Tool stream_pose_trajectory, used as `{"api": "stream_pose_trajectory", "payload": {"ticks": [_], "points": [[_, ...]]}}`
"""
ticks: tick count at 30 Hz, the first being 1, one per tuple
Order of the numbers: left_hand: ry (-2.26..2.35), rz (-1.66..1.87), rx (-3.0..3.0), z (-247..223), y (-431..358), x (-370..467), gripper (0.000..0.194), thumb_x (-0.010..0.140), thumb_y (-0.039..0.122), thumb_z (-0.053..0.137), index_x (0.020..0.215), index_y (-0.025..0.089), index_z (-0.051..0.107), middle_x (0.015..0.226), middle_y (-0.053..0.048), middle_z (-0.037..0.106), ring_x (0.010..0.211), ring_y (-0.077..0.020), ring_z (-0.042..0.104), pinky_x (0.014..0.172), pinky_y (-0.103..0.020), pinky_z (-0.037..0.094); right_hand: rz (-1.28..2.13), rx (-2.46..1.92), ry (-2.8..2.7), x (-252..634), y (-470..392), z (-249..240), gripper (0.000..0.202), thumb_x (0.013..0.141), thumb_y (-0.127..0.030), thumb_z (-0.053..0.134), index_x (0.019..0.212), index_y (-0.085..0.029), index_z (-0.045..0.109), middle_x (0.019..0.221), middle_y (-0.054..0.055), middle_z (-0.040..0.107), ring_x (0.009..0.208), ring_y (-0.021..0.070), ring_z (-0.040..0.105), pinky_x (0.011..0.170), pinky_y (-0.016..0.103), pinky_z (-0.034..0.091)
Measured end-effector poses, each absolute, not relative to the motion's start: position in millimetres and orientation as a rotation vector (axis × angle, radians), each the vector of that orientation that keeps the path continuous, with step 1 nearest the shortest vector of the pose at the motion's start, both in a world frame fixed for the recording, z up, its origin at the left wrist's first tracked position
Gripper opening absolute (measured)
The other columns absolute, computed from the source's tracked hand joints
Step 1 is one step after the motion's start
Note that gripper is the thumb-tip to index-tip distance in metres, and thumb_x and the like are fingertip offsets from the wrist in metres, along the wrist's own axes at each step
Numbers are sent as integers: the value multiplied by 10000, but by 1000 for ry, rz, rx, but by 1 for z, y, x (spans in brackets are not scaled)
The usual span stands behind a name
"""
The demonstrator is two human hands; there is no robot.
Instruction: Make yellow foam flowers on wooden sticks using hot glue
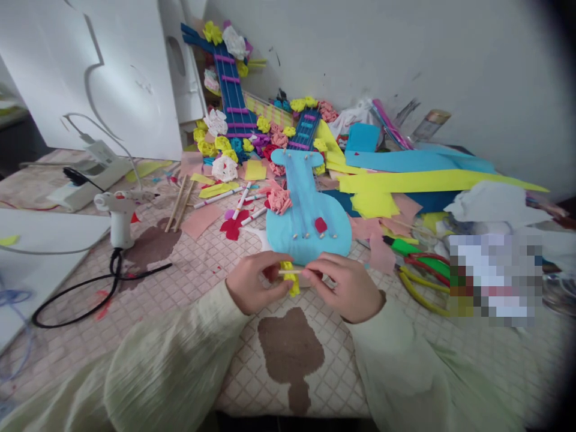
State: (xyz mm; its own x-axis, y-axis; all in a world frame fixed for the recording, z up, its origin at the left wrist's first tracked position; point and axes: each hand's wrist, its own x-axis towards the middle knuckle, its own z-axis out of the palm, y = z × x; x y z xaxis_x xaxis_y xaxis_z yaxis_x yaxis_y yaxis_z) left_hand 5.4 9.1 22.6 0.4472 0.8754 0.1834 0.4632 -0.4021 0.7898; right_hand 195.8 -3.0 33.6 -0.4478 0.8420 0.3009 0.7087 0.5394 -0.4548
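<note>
My left hand (258,281) pinches a piece of yellow crepe paper (294,289) at the table's front middle. My right hand (344,285) is closed on the right end of a short wooden stick (290,272), which lies level across the yellow paper. Just beyond both hands rests a light blue guitar-shaped piece (310,204), with strings running down it and a small red patch (321,225). A pink paper flower (279,198) sits at its left edge.
A white glue gun (119,219) with a black cord stands at left. Wooden sticks (179,204) and markers (219,198) lie behind the hands. Scissors (420,288) are at right. Paper flowers and dark blue pieces (234,99) lean at the back.
</note>
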Motion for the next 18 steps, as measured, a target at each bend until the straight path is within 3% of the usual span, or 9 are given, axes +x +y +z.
{"api": "stream_pose_trajectory", "payload": {"ticks": [6, 18], "points": [[1097, 785, 2026, 20, 10, 5, 387, 693, 223, 554, 1069, 135, 534, 689, -17, 601, 589, -120, 562, 603, -265, 492, 381, -1327, -2343, 197, -1, 32, 248, 833, -271, 435, 720, -162, 627, 650, 28, 582, 582, 118, 499, 549, 243, 338], [1105, 878, 2044, 16, 13, 6, 282, 677, 237, 610, 949, 163, 601, 704, -18, 645, 565, -106, 568, 571, -236, 492, 375, -1338, -2299, 197, 2, 30, 262, 831, -283, 445, 714, -171, 651, 655, 34, 589, 586, 119, 500, 546, 241, 336]]}}
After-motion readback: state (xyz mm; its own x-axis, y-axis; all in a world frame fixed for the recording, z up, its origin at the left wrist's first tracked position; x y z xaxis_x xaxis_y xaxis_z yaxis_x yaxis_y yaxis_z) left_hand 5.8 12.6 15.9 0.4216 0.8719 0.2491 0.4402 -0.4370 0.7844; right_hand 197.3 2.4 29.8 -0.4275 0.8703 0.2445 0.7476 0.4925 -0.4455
